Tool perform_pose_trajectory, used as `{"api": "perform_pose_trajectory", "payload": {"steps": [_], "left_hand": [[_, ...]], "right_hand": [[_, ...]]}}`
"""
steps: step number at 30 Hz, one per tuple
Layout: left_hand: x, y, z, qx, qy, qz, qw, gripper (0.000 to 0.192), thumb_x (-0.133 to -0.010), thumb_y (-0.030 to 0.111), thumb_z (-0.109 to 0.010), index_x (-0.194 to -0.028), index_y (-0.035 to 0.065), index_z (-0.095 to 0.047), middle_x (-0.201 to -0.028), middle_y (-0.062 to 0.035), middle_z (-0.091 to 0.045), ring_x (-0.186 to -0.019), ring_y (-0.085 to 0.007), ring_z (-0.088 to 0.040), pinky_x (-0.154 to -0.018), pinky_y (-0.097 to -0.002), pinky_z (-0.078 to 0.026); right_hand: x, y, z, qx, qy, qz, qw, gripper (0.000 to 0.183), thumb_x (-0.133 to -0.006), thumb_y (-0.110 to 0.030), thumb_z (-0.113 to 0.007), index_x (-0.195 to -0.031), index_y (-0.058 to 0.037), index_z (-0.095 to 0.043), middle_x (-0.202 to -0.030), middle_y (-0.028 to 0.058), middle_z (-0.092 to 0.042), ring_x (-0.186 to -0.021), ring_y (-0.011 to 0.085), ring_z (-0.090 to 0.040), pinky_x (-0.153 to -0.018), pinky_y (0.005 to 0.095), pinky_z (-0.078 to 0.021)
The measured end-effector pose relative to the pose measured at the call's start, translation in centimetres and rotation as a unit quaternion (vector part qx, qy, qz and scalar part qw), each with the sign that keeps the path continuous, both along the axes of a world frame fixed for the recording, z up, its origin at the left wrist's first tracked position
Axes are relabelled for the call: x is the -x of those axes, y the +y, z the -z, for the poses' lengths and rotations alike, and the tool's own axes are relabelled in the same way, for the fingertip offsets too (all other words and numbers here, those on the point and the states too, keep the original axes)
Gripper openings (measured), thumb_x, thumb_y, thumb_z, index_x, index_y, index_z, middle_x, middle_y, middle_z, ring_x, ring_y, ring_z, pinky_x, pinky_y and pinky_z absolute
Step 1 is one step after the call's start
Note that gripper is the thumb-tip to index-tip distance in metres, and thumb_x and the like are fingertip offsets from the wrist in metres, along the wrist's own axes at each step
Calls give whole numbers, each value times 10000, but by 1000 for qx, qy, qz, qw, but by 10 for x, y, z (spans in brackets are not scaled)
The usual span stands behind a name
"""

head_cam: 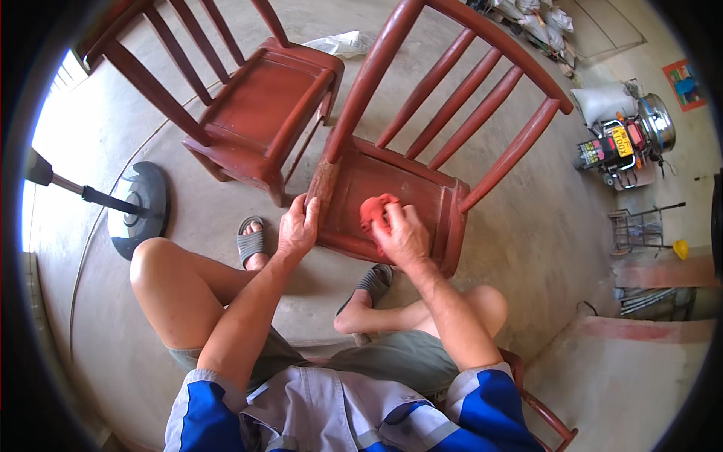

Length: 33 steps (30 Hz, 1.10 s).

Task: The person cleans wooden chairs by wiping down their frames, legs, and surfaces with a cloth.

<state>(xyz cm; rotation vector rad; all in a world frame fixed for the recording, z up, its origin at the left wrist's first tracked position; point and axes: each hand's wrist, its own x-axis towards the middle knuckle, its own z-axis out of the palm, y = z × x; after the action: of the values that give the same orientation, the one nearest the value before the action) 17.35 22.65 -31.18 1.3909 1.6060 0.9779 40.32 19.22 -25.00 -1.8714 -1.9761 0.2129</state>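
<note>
A red-painted wooden chair (390,195) stands before me, its slatted back on the far side. My right hand (402,230) holds a crumpled red cloth (375,213) against the seat panel. My left hand (299,225) grips the left edge of the same seat, fingers over the rim, near a worn brownish stretch of its frame. A second red wooden chair (257,104) stands close by at the upper left, and neither hand touches it.
A round black stand base (138,209) with a pole is at the left, and a cable (93,237) runs over the concrete floor. At the right are a parked motorcycle (621,141) and a metal rack (638,229). White sacks (534,25) lie at the upper right.
</note>
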Motion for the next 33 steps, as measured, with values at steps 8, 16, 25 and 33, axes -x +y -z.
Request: {"api": "perform_pose_trajectory", "payload": {"steps": [8, 16, 25, 33], "left_hand": [[-11, 0, -4, -15, 5, 0, 1000, 479, -1008, 416, -538, -1241, 4, -614, -1005, -287, -701, -991, -468, -673, -858, -496, -528], [-6, -2, -9, -13, 31, -10, 999, 466, -1009, 413, -537, -1236, 15, -619, -1008, -286, -701, -995, -472, -671, -865, -499, -528], [-3, 2, -1, -11, 8, 15, 1000, 483, -1015, 413, -537, -1255, 0, -607, -1046, -285, -698, -1024, -453, -674, -873, -474, -529], [-6, -1, -9, 16, -15, 18, 1000, 486, -1024, 408, -525, -1280, 1, -592, -1050, -291, -696, -1032, -465, -666, -878, -479, -525]], "right_hand": [[-105, 28, 15, -41, -183, 181, 965, 345, -918, -344, -690, -1076, -71, -553, -894, 220, -611, -810, 409, -670, -672, 502, -565], [13, 58, 9, 32, 48, 180, 982, 392, -908, -356, -687, -1127, -51, -572, -1013, 268, -640, -869, 445, -686, -726, 533, -580], [9, 96, 21, -78, 0, 49, 996, 352, -865, -366, -744, -1115, -148, -627, -967, 172, -612, -849, 394, -682, -668, 509, -573], [-90, 60, 19, -69, -216, 132, 965, 322, -881, -406, -721, -939, -111, -609, -924, 155, -660, -756, 386, -688, -610, 500, -569]]}}
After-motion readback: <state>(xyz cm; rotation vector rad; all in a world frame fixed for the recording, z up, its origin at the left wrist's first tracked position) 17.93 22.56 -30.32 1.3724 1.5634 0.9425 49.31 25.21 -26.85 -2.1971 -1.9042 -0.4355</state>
